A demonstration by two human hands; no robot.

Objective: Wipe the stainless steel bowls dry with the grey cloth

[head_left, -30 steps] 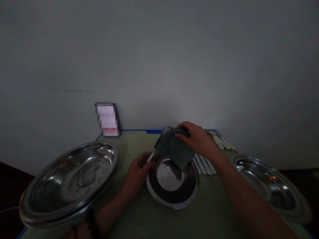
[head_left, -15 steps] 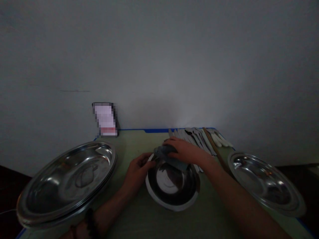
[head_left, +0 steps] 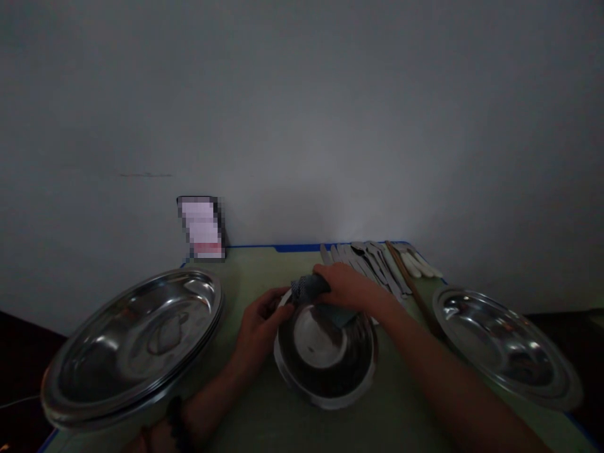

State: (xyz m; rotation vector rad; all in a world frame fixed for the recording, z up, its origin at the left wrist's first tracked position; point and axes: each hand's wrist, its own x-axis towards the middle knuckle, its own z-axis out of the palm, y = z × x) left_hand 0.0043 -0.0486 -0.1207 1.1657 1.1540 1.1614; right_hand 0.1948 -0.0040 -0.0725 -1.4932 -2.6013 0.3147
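Observation:
A round metal bowl sits in front of me, its open side facing up toward me. My left hand is closed on the bowl's left rim, thumb inside the edge. In my right hand is a dark grey cloth, pressed over the far rim. Part of that cloth hangs down inside the bowl. The fingertips of my right hand are partly hidden behind the cloth.
Stacked large oval metal trays lie at left, another oval tray at right. Behind the bowl are several knives, forks and spoons, wooden chopsticks and white-handled cutlery. A phone leans on the wall.
My right hand and the cloth have shifted slightly along the far rim, and the cloth now folds over it. My left hand keeps its grip on the bowl.

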